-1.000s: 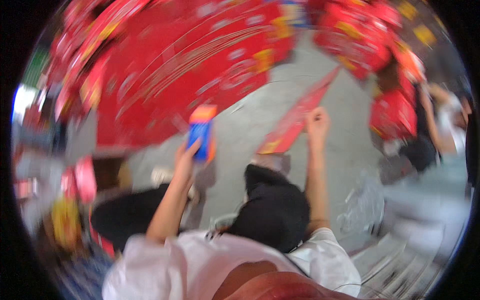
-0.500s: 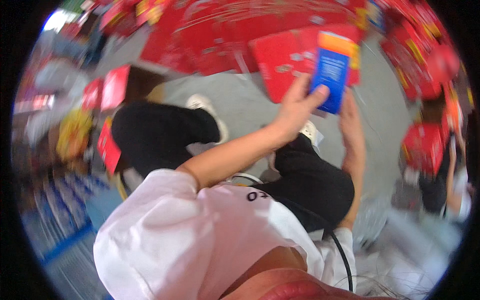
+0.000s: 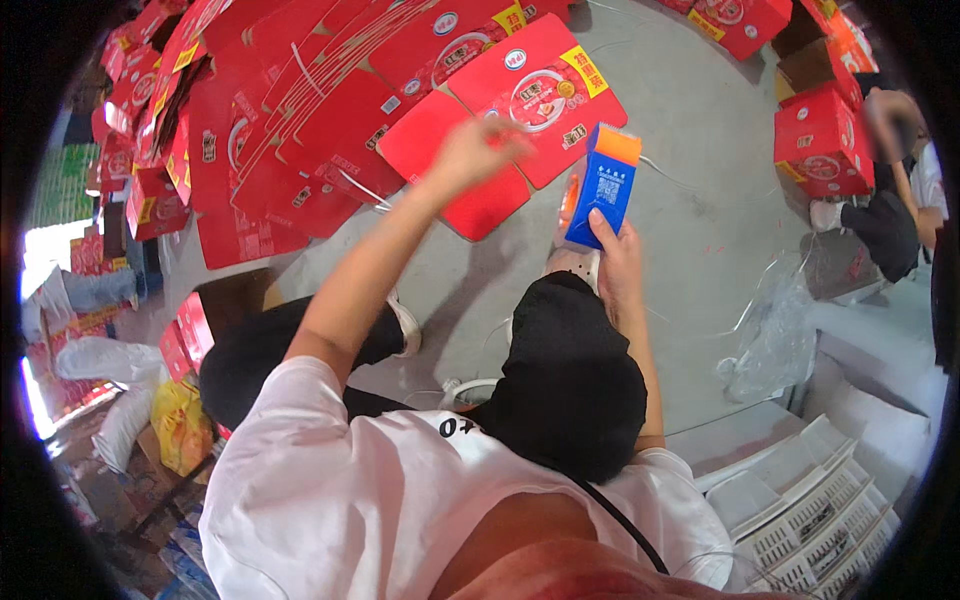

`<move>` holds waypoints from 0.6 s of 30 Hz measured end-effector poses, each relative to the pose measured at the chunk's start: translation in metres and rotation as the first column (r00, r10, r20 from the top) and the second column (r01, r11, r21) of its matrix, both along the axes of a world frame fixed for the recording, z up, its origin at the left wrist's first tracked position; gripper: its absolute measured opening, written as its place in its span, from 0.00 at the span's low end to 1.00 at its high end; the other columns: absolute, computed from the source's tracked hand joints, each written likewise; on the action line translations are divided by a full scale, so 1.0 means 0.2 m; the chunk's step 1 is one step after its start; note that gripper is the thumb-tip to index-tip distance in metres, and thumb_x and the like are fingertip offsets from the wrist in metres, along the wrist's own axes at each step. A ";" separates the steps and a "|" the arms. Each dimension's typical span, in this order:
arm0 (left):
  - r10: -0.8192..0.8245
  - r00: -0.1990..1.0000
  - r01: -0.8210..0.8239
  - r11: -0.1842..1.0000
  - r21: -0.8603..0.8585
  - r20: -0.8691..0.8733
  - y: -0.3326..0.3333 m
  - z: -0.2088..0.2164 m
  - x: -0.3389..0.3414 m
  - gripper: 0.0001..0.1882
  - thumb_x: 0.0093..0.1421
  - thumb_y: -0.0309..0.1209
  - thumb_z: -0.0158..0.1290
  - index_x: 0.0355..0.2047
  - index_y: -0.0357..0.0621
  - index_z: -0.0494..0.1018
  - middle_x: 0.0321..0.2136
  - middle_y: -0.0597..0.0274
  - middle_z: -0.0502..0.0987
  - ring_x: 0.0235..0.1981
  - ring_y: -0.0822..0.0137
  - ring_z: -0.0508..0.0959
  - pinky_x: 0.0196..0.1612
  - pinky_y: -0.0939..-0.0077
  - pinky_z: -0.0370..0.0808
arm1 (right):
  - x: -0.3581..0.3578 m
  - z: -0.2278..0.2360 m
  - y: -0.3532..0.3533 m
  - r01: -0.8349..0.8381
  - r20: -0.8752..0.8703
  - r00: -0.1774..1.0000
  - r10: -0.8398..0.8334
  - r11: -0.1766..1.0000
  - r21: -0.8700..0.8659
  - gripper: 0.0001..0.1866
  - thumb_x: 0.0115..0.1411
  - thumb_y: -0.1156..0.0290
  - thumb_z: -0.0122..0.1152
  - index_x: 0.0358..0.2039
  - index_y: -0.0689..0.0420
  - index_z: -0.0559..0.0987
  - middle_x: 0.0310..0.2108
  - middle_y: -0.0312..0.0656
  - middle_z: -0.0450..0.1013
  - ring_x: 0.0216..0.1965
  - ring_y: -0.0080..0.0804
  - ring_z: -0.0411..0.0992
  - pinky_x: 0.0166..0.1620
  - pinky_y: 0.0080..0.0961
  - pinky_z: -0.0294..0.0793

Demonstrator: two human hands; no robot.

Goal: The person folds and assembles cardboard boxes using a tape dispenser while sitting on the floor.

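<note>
The blue tool sits clasped in the right hand, the left hand loosely curled, seemingly empty.

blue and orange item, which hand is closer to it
Right: the right hand holds the blue and orange item, thumb across it. The left hand is apart, off to its left, over flat red cardboard.
</note>
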State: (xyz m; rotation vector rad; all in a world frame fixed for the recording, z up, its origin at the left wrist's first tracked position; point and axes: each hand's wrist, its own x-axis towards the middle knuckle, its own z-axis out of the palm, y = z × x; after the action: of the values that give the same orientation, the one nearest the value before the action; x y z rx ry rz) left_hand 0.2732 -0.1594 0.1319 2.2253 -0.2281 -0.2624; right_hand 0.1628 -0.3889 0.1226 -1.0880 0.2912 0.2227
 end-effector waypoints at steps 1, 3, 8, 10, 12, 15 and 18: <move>0.166 0.980 -0.180 0.974 0.139 0.106 0.12 -0.12 0.16 0.25 0.56 0.46 0.60 0.48 0.42 0.77 0.42 0.52 0.80 0.44 0.61 0.80 0.47 0.66 0.76 | -0.01 -0.03 -0.01 0.001 -0.046 0.999 0.003 0.997 0.078 0.20 0.62 0.64 0.62 0.49 0.65 0.75 0.42 0.45 0.77 0.40 0.32 0.77 0.46 0.29 0.76; 0.115 0.936 -0.325 0.640 0.696 0.332 0.45 -0.37 0.41 0.41 0.53 0.58 0.59 0.55 0.37 0.67 0.45 0.48 0.78 0.46 0.47 0.79 0.51 0.57 0.74 | -0.01 -0.06 0.00 -0.007 -0.104 0.994 0.034 0.968 0.249 0.21 0.62 0.63 0.61 0.50 0.65 0.74 0.42 0.45 0.77 0.40 0.33 0.77 0.45 0.29 0.76; 0.174 0.974 -0.065 0.830 0.555 -0.146 0.65 -0.59 0.49 0.32 0.49 0.57 0.63 0.41 0.41 0.74 0.35 0.54 0.80 0.40 0.59 0.80 0.45 0.61 0.74 | 0.02 -0.13 0.00 -0.098 -0.149 0.981 0.126 0.978 0.185 0.24 0.61 0.61 0.62 0.51 0.65 0.73 0.40 0.44 0.77 0.37 0.33 0.78 0.43 0.28 0.77; 0.035 0.866 0.007 0.997 0.082 -0.499 0.49 -0.55 0.42 0.17 0.53 0.42 0.64 0.23 0.41 0.75 0.19 0.63 0.76 0.23 0.71 0.76 0.29 0.72 0.73 | 0.03 -0.16 -0.02 -0.058 -0.135 0.989 0.059 0.998 0.009 0.25 0.60 0.59 0.64 0.51 0.63 0.73 0.39 0.43 0.77 0.36 0.33 0.78 0.42 0.28 0.77; 0.091 0.983 -0.079 0.994 0.077 -0.159 0.23 -0.23 0.29 0.14 0.53 0.37 0.63 0.23 0.40 0.73 0.17 0.60 0.75 0.19 0.70 0.74 0.26 0.71 0.71 | 0.06 -0.13 0.00 0.062 0.012 0.998 -0.061 0.943 -0.327 0.27 0.58 0.57 0.67 0.50 0.62 0.73 0.37 0.42 0.78 0.36 0.32 0.78 0.41 0.28 0.77; 0.036 0.964 -0.066 0.992 0.108 0.265 -0.08 0.04 0.05 0.11 0.54 0.32 0.59 0.22 0.40 0.71 0.14 0.64 0.71 0.18 0.72 0.70 0.23 0.71 0.68 | 0.11 -0.03 -0.02 -0.084 0.019 0.993 0.119 0.795 -0.600 0.46 0.45 0.44 0.75 0.55 0.63 0.69 0.43 0.52 0.77 0.42 0.45 0.78 0.44 0.35 0.77; 0.117 0.988 -0.127 0.987 0.100 0.096 -0.15 -0.06 -0.02 0.12 0.53 0.32 0.57 0.20 0.39 0.69 0.13 0.57 0.72 0.14 0.68 0.73 0.19 0.69 0.70 | 0.12 -0.12 0.20 0.042 0.158 0.969 0.192 0.500 -0.865 0.59 0.36 0.34 0.74 0.55 0.69 0.63 0.44 0.62 0.74 0.46 0.56 0.75 0.47 0.43 0.75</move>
State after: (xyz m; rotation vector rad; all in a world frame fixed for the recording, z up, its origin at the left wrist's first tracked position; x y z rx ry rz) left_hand 0.2689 -0.1899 0.1205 2.3483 -0.1280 -0.1095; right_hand 0.1875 -0.3487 0.0978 -2.1464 0.1207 -0.0048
